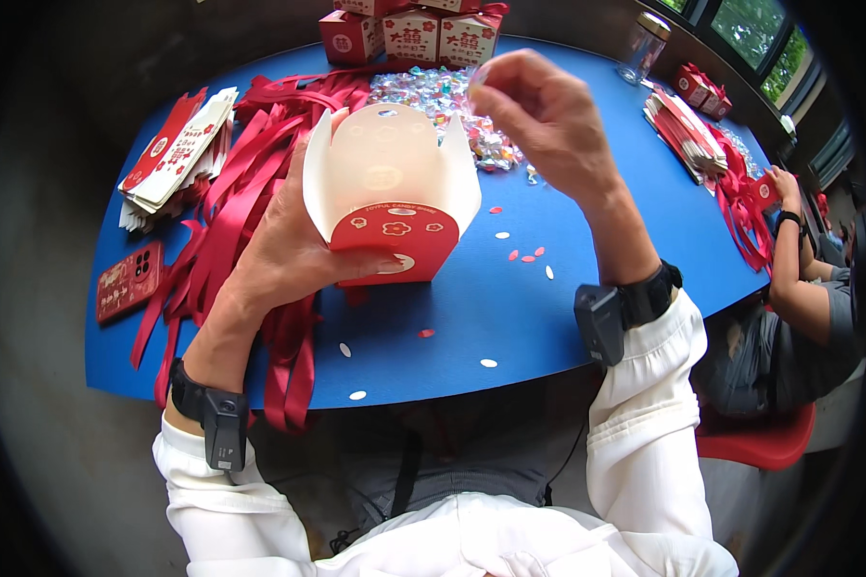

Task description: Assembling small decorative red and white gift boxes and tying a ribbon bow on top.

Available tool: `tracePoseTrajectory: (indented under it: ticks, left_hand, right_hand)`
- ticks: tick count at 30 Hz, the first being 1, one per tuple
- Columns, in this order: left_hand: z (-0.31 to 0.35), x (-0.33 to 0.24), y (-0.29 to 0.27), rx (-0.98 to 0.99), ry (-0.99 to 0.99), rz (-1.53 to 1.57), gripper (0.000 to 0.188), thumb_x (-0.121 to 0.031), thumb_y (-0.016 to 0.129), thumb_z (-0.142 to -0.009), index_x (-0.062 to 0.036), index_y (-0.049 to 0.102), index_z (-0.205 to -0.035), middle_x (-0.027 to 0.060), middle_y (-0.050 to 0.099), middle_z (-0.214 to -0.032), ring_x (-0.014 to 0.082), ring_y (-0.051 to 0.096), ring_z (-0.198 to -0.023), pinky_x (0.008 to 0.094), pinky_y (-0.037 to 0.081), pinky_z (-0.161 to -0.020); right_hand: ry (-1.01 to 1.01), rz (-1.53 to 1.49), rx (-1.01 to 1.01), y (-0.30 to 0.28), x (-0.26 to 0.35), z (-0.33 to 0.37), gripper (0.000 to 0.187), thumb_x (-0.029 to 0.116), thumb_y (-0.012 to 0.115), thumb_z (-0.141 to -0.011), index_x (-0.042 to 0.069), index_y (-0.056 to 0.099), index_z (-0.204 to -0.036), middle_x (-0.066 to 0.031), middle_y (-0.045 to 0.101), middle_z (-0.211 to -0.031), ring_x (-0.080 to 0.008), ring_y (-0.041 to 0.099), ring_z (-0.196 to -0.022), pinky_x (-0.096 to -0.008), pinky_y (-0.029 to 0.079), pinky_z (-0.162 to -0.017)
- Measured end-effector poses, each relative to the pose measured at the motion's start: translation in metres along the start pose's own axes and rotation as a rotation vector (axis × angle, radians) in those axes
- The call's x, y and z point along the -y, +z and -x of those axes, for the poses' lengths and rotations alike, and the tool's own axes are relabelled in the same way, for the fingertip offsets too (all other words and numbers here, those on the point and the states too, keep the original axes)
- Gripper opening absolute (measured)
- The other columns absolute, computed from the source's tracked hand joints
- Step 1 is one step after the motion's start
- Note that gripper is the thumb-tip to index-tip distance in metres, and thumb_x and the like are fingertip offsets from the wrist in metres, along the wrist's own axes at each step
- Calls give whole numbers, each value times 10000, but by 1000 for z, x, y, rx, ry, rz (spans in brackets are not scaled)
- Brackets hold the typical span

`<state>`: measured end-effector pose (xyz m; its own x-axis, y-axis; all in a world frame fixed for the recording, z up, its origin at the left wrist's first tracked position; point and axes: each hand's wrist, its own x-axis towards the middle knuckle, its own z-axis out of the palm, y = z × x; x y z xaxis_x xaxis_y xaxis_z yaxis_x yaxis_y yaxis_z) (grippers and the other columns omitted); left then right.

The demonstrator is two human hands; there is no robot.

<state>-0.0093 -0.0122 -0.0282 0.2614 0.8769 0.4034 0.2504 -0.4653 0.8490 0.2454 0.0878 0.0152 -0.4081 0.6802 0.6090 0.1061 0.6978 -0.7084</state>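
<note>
My left hand (284,245) is wrapped round a red and white paper gift box (394,240), thumb across its red front. The box's top flaps stand up and apart, showing a pale inside. My right hand (548,120) is raised to the right of the box, thumb and fingers pinched together. Something small and translucent seems to be at its fingertips, too indistinct to name. Behind the box and below that hand lies a pile of shiny wrapped candies (419,87).
Red ribbons (223,236) lie left of the box, beside flat folded boxes (178,159) and a red phone (130,281). Finished boxes (467,40) are stacked at the back. A glass jar (643,48) stands far right. Another person's hand (785,190) touches ribbons at the right edge.
</note>
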Motion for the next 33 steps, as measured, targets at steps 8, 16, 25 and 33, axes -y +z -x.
tracePoseTrajectory:
  ticks: [8, 16, 25, 33]
  left_hand:
    - [-2, -3, 1, 33, -76, 11, 1257, -192, 983, -607, -47, 177, -1560, 134, 511, -1453, 275, 514, -1350, 431, 449, -1119]
    - [-4, 7, 1, 46, 41, -113, 1337, -197, 975, -624, -97, 43, -1577, 157, 496, -1460, 298, 504, -1359, 459, 439, -1128]
    - [-3, 3, 1, 62, 205, -234, 1227, -247, 974, -620, -162, 200, -1569, 177, 409, -1506, 359, 415, -1406, 504, 371, -1160]
    - [-3, 6, -18, 220, 235, -363, 1026, -545, 788, -802, -106, 293, -1585, 217, 218, -1591, 398, 239, -1485, 482, 287, -1193]
  right_hand:
    - [-403, 228, 125, 18, 23, 11, 184, 237, 732, -939, 58, 715, -978, -86, 726, -915, -191, 698, -825, -302, 569, -669]
    - [-332, 136, 143, 20, 17, 11, 394, 412, 766, -895, 45, 704, -1024, -138, 586, -1093, -221, 672, -949, -323, 596, -711]
    - [-262, 154, 406, 14, 26, 11, 632, 539, 806, -793, 37, 612, -1126, -140, 564, -1141, -304, 580, -1119, -422, 497, -940]
    - [-345, 362, 561, 11, 29, 17, 682, 528, 749, -858, 47, 616, -1324, -158, 586, -1322, -361, 481, -1275, -474, 413, -1079]
